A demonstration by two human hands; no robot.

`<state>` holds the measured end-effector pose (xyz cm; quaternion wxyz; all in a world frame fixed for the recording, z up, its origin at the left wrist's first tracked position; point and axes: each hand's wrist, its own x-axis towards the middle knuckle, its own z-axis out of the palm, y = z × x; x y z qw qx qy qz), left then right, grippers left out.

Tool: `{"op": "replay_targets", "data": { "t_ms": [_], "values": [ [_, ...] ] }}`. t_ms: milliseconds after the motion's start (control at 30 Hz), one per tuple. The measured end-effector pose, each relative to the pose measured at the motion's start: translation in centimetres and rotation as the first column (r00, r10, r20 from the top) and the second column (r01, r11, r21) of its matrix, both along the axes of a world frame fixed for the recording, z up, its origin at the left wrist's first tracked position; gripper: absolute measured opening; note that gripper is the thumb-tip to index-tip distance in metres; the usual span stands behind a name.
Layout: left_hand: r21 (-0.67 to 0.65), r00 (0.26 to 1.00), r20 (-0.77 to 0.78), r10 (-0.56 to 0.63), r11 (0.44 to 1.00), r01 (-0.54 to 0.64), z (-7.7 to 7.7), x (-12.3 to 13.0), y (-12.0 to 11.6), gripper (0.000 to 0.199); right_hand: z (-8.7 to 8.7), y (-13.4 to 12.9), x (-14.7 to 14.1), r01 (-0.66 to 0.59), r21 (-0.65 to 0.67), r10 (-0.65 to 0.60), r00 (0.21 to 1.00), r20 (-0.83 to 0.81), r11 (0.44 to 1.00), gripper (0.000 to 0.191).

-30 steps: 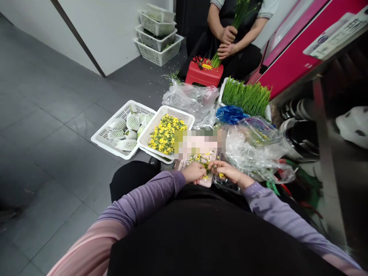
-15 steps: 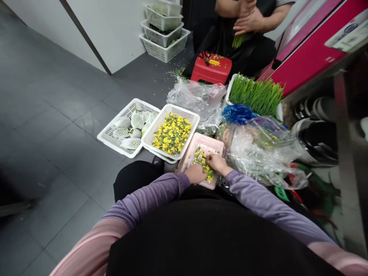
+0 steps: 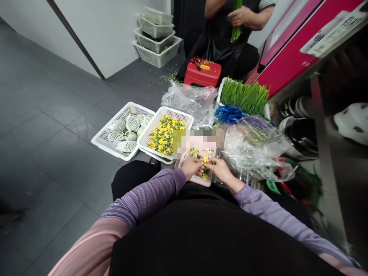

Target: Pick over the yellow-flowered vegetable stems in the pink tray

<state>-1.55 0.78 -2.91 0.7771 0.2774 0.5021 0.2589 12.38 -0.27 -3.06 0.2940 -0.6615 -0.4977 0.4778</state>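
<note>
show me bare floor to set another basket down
The widest bare patch is gray tile floor left of the basket of foam-netted produce; another strip lies between that basket and the white wall. It's crowded right of the pink tray, with clear plastic bags, and beyond it, toward the red stool.

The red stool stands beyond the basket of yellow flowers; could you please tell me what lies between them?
In the head view, a crumpled clear plastic bag lies between the red stool and the basket of yellow flowers.
</note>
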Motion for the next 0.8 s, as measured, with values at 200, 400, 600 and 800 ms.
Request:
{"op": "replay_targets", "data": {
  "t_ms": [200,400,600,800],
  "values": [
    [-0.102,0.986,0.168,-0.014,0.994,0.031,-0.1,-0.3,-0.3,0.015,0.3,-0.6,0.4,0.035,-0.068,-0.049,0.976,-0.214,0.997,0.026],
    [-0.149,0.991,0.096,-0.094,0.983,0.108,0.3,-0.4,-0.7,0.018,-0.7,-1.9,1.0,0.009,-0.32,-0.174,0.853,-0.491,0.947,0.033],
    [-0.144,0.993,0.059,-0.1,0.984,0.108,0.1,-0.2,-1.0,0.018,-1.3,-2.2,0.1,0.027,-0.362,-0.245,0.784,-0.571,0.932,0.027],
    [-0.029,0.99,-0.007,-0.14,0.99,0.14,0.1,0.0,-0.9,0.015,-2.4,-1.5,0.2,0.015,-0.504,-0.361,0.715,-0.598,0.864,0.019]
  ]
}}
